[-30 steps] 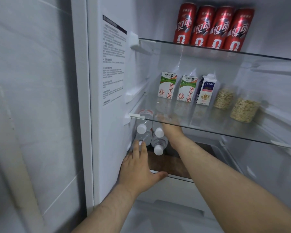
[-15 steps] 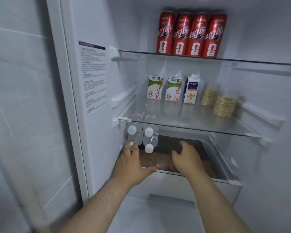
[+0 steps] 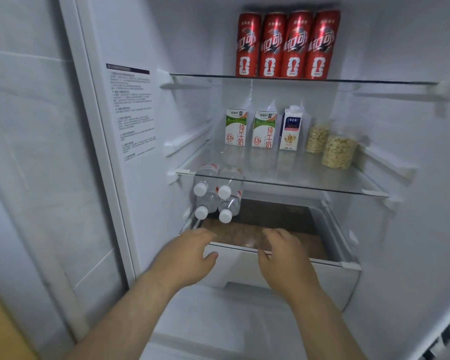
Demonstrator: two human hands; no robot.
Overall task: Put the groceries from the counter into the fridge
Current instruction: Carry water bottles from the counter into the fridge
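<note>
**Sup:** White fridge (image 3: 192, 48) interior on your feed. What's nearest?

**Op:** Both hands, low & centre. My left hand (image 3: 190, 255) and right hand (image 3: 283, 253) are at the front lip of the btm shelf (image 3: 291, 219), just above the crisper drawer (image 3: 234, 268). Fingers are loosely bent w/ nothing in either. Can't tell if they touch the lip.

**Sup:** Task items?

**Op:** Closest are four water bottles (image 3: 213, 201), lying 2 over 2 at that shelf's left end, by the wall. Long axis runs front-to-back, white caps toward me. They're just beyond the left hand & slightly left of it, so that hand's nearer. The right hand is further off.

**Sup:** Behind that?

**Op:** On the mid glass shelf (image 3: 309, 178) there are two milk cartons (image 3: 236, 128), an oat-drink carton (image 3: 291, 128) and two jars of oats (image 3: 338, 152). All are upright, toward the back. On the top shelf (image 3: 374, 81), four red cans (image 3: 294, 45) stand upright, side by side.

**Sup:** Counter?

**Op:** Not in view. My guess is the bottles are stowed, and next I pull back for whatever's left out there.
</note>
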